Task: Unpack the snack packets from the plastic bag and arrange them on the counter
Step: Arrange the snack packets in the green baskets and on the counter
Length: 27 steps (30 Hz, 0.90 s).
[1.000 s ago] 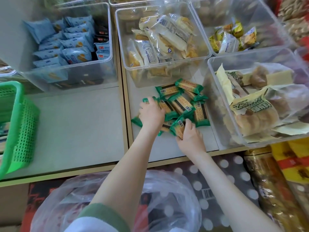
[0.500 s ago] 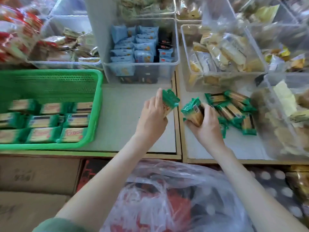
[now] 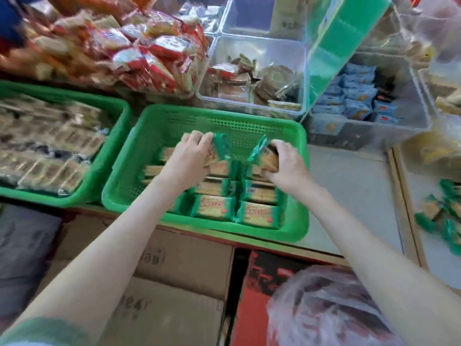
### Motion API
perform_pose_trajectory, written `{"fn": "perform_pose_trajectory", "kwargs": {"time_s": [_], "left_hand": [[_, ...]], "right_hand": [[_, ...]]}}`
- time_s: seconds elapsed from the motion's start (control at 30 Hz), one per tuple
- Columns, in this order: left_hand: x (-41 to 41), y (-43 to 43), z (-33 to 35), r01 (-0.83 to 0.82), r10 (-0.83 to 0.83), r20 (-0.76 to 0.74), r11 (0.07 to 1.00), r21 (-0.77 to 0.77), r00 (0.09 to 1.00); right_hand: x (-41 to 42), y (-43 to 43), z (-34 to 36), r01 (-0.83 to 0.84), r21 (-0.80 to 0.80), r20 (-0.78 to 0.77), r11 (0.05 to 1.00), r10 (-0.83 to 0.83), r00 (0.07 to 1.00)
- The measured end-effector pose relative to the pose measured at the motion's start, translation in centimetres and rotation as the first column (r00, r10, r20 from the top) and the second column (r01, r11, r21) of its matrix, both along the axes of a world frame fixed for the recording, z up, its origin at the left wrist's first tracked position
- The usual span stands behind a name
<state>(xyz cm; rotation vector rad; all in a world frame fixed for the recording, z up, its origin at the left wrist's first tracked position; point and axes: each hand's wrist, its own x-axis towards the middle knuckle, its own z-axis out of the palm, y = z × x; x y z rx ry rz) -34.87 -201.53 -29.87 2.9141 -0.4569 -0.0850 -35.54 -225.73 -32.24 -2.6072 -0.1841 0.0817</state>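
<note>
Both my hands are over a green plastic basket [image 3: 296, 186] on the counter. My left hand [image 3: 189, 158] grips green snack packets [image 3: 219, 148] above the basket's left half. My right hand [image 3: 287, 163] grips more green snack packets [image 3: 264, 153] above its right half. Rows of the same green packets [image 3: 259, 213] lie in the basket's near part. A loose pile of green packets [image 3: 441, 211] remains on the counter at the far right. The clear plastic bag [image 3: 324, 310] sits below the counter at the lower right.
A second green basket [image 3: 112, 156] of pale packets stands to the left. Clear bins [image 3: 252, 101] with snacks line the back, one with blue packets [image 3: 354, 101]. Red snack bags [image 3: 139, 53] pile at the back left. Bare grey counter [image 3: 349, 186] lies right of the basket. Cardboard boxes [image 3: 174, 270] sit below.
Both hands picked up green packets from the pile on the right and carried them left over the green basket. The view swung left with them.
</note>
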Motion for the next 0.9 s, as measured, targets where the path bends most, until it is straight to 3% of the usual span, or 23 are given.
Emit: {"fn": "perform_pose_trajectory", "kwargs": {"time_s": [0.13,0.2,0.33,0.47,0.53,0.6,0.7,0.8,0.9], "left_hand": [[3.4,1.3,-2.7,0.114,-0.103,-0.103,0.987,0.111,0.989],[4.2,0.6,-3.9,0.151,-0.136,-0.130,0.982,0.114,0.982],[5.6,-0.1,-6.2,0.204,-0.171,-0.256,0.973,0.105,0.951],[6.2,-0.9,-7.0,0.178,-0.136,-0.491,0.983,0.039,0.860],[6.1,-1.3,-7.0,0.167,-0.122,-0.531,0.985,0.037,0.839],[5.6,-2.3,-6.7,0.140,-0.088,-0.496,0.988,0.067,0.864],[3.8,-5.2,-6.0,0.052,-0.040,-0.292,0.998,0.032,0.956],[1.1,-10.3,-4.8,0.039,-0.052,-0.089,0.990,-0.137,0.995],[-2.0,-16.9,-3.8,0.115,-0.070,0.138,0.929,-0.352,0.988]], "right_hand": [[3.7,1.8,-3.6,-0.104,-0.350,-0.105,0.931,0.072,0.992],[4.4,1.6,-4.8,-0.160,-0.434,-0.206,0.887,0.076,0.976],[4.9,1.4,-5.7,-0.228,-0.378,-0.387,0.898,0.070,0.919],[4.1,0.6,-5.5,-0.270,-0.397,-0.388,0.877,0.106,0.916],[3.7,0.4,-5.3,-0.284,-0.418,-0.365,0.863,0.127,0.922],[3.2,0.3,-4.9,-0.277,-0.443,-0.309,0.853,0.145,0.940],[1.4,-0.3,-3.6,-0.187,-0.390,-0.108,0.902,0.157,0.982],[-1.5,-3.1,-2.5,-0.034,-0.235,0.223,0.971,0.088,0.971],[-5.0,-8.4,-1.8,0.147,-0.130,0.319,0.981,-0.099,0.942]]}}
